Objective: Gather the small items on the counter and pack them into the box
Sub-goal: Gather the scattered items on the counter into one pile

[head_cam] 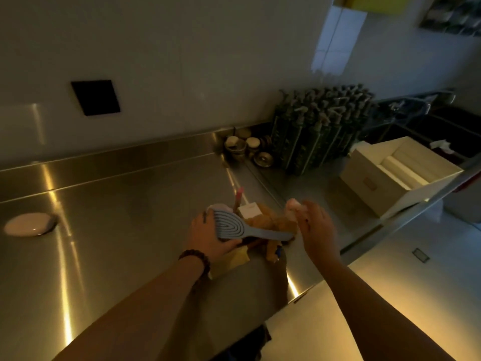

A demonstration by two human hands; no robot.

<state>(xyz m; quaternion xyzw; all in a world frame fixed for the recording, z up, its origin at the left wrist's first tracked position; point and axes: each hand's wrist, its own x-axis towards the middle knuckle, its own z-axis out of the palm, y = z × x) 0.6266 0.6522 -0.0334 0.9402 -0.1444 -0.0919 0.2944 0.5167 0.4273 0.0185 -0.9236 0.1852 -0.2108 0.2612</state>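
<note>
My left hand (208,239) grips the head of a blue-grey hairbrush (234,226) whose handle points right over a small pile on the steel counter (117,204). The pile holds an orange plush toy (273,227), a white tag or card (249,211), a pink stick-like item (239,194) and a yellowish packet (234,259). My right hand (316,227) hovers just right of the pile, fingers closed around a small pale pink object (292,205). An open cream box (398,175) stands at the far right of the counter with pale rolls inside.
A round white dish (28,224) lies at the counter's left. Small metal and ceramic cups (247,147) cluster at the back wall beside a dense block of dark pump bottles (320,131). The counter's edge and floor run along the right.
</note>
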